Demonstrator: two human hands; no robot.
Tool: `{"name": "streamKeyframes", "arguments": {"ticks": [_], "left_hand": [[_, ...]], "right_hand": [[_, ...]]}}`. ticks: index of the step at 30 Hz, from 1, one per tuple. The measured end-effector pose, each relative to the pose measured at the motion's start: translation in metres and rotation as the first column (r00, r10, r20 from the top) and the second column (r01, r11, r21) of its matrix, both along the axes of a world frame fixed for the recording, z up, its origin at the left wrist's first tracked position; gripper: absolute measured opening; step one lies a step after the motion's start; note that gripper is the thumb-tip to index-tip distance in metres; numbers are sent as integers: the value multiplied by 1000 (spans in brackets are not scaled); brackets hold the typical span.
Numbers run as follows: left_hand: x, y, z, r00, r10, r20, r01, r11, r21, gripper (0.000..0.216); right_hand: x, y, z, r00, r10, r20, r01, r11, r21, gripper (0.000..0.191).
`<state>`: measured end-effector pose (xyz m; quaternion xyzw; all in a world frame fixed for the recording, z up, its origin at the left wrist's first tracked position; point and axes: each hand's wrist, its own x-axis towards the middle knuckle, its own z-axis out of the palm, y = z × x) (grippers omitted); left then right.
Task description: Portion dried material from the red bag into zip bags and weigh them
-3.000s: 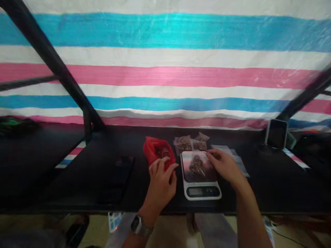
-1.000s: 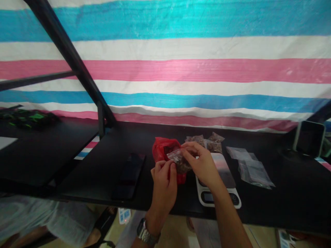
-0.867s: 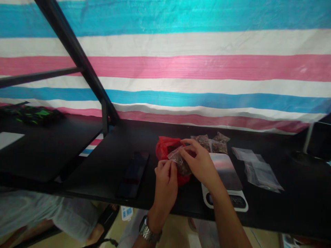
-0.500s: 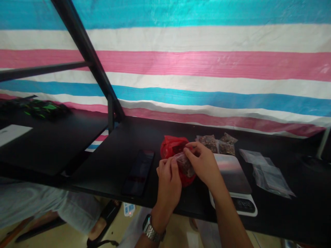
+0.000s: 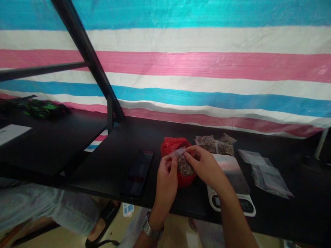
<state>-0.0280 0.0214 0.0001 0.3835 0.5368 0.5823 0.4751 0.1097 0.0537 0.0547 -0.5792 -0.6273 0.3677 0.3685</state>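
My left hand (image 5: pixel 167 177) and my right hand (image 5: pixel 204 165) both pinch the top edge of a small clear bag of brown bits (image 5: pixel 183 163), held just above the black table (image 5: pixel 124 144). Behind the bag lies a red plastic bag (image 5: pixel 172 146), partly hidden by my hands. To the right stands a white kitchen scale (image 5: pixel 232 179) with nothing on its plate. Two filled clear bags (image 5: pixel 216 143) lie behind the scale.
A dark phone (image 5: pixel 137 168) lies flat left of my hands. Several empty clear bags (image 5: pixel 263 172) lie right of the scale. A black slanted frame bar (image 5: pixel 88 58) rises at the left. A striped tarp (image 5: pixel 207 65) hangs behind the table.
The small bag was lifted off the scale's plate and brought in front of the red bag, between both hands. In the last half second the hands barely shift along its top.
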Motion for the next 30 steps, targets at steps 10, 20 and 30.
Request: {"name": "streamKeyframes", "arguments": {"ticks": [10, 20, 30], "left_hand": [[-5, -3, -4, 920, 130, -370, -103, 991, 91, 23], [-8, -5, -2, 783, 167, -600, -135, 986, 98, 29], [-5, -7, 1, 835, 158, -527, -129, 987, 92, 21]], "right_hand": [[2, 1, -13, 998, -55, 39, 59, 993, -106, 11], [-10, 2, -7, 999, -29, 29, 32, 996, -85, 18], [-11, 3, -16, 998, 31, 58, -26, 996, -85, 23]]}}
